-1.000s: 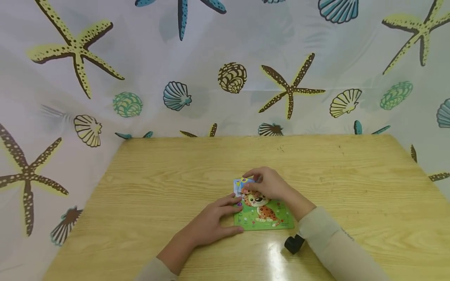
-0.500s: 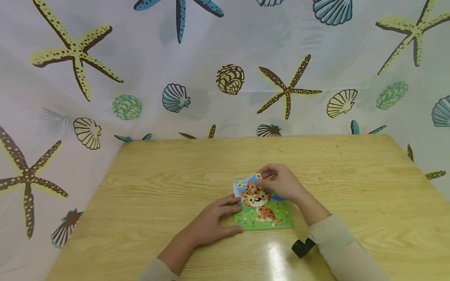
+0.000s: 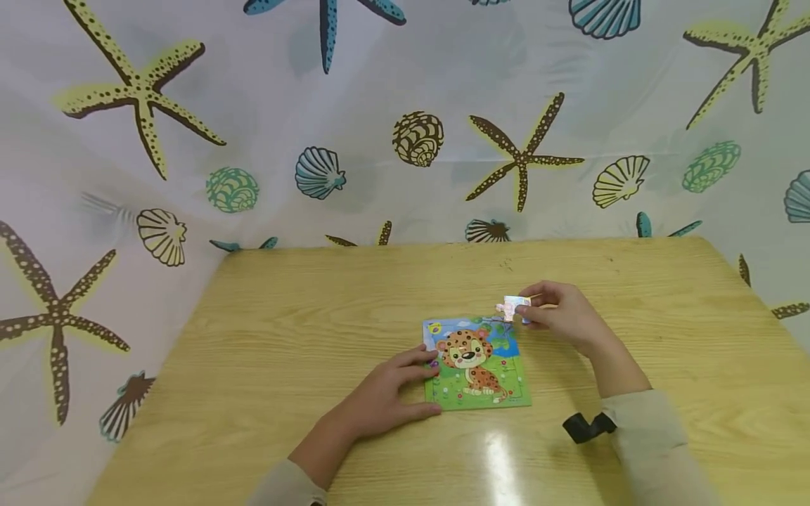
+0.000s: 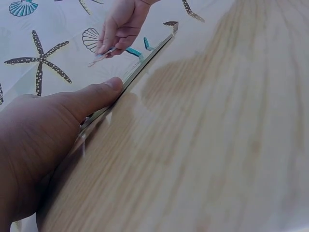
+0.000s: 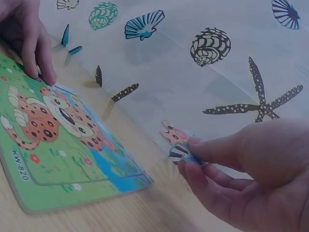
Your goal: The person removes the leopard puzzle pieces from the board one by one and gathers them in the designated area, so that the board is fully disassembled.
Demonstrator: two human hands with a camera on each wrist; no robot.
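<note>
A jigsaw puzzle [image 3: 481, 379] with a spotted leopard cub on green and blue lies flat on the wooden table. Along its left side my left hand [image 3: 392, 393] rests, fingers on the edge and thumb by the near corner. In the left wrist view the thumb of that hand [image 4: 96, 99] touches the thin board edge. My right hand [image 3: 566, 320] pinches a jigsaw piece [image 3: 511, 308] between thumb and fingers, just beyond the puzzle's far right corner. Glare whitens the piece in the head view; the right wrist view shows orange and striped print on the piece [image 5: 177, 140].
Wooden tabletop [image 3: 304, 316] extends around the puzzle on every side. A pale cloth [image 3: 367, 84] printed with starfish and shells hangs behind the table and at its sides. A black strap end [image 3: 588, 427] sticks out from the right sleeve.
My right hand has moved from the puzzle's upper left to beyond its far right corner, carrying a jigsaw piece off the board. My left hand has stayed at the puzzle's left edge.
</note>
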